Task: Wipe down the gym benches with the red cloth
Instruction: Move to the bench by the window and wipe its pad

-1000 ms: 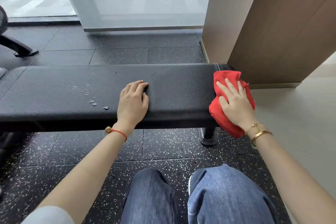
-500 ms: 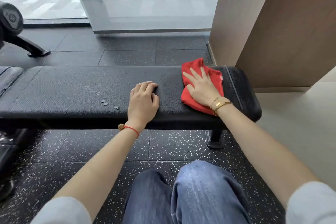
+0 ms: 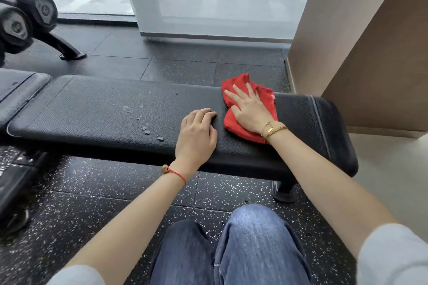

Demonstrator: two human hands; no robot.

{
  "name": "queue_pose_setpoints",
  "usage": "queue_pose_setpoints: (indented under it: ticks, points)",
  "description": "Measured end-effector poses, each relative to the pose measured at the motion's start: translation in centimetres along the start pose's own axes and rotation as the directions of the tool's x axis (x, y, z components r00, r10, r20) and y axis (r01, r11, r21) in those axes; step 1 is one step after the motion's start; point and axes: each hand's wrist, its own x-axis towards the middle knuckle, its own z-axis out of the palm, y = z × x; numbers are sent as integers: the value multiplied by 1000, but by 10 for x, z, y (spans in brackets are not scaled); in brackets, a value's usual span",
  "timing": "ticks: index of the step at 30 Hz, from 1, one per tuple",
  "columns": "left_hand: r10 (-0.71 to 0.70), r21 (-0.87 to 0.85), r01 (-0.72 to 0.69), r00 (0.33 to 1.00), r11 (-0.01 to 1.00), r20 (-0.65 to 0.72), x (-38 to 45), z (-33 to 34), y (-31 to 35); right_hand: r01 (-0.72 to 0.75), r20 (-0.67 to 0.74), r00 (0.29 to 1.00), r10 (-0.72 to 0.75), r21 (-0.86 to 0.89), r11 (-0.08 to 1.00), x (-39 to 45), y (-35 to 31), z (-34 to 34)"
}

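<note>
A long black padded gym bench (image 3: 92, 113) runs across the view in front of my knees. The red cloth (image 3: 234, 85) lies on its right half, reaching the far edge. My right hand (image 3: 249, 110) presses flat on the cloth with straight, spread fingers. Just left of the cloth, my left hand (image 3: 196, 133) rests palm-down on the pad, its fingertips slightly bent against the leather. Several small drops or flakes (image 3: 147, 129) dot the pad to the left of my left hand.
A second bench pad (image 3: 16, 90) adjoins at the far left. Black dumbbells on a rack (image 3: 25, 18) stand at the back left. A beige wall corner (image 3: 347, 53) rises close behind the bench's right end. The bench's foot (image 3: 283, 193) stands on speckled rubber flooring.
My right hand has slid the red cloth from the bench's right end leftward along the pad, close to my left hand. My left hand has stayed in place.
</note>
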Motion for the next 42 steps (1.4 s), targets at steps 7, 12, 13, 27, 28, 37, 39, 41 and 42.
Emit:
queue_pose_setpoints:
  ticks: [7,12,13,27,28,37,39,41,42]
  points:
    - [10,-73,-10,1000,997,2,5,-4,-5,251,14,968,-252,52,967,-20,4,5]
    - [-10,-92,6,999,996,-42,16,-19,-9,186,36,982,-187,26,982,29,-13,6]
    - [-18,-82,12,998,997,-67,18,-25,-13,190,41,981,-191,11,982,38,-21,8]
    - [-219,133,237,966,962,-141,24,-102,-152,271,50,962,-269,-44,961,41,-64,28]
    - [-218,145,237,967,961,-135,21,-103,-163,249,49,968,-247,-47,967,52,-76,32]
    - [-191,121,198,979,973,-69,0,-109,-244,221,7,975,-221,-60,974,80,-169,73]
    - [-161,115,165,986,980,-48,1,-107,-255,208,-11,978,-208,-26,978,66,-165,74]
    - [-143,89,145,989,985,-37,2,-105,-264,161,-37,986,-161,-9,987,52,-155,73]
    - [-141,69,143,990,987,-33,3,-103,-267,110,-49,993,-110,4,994,47,-151,71]
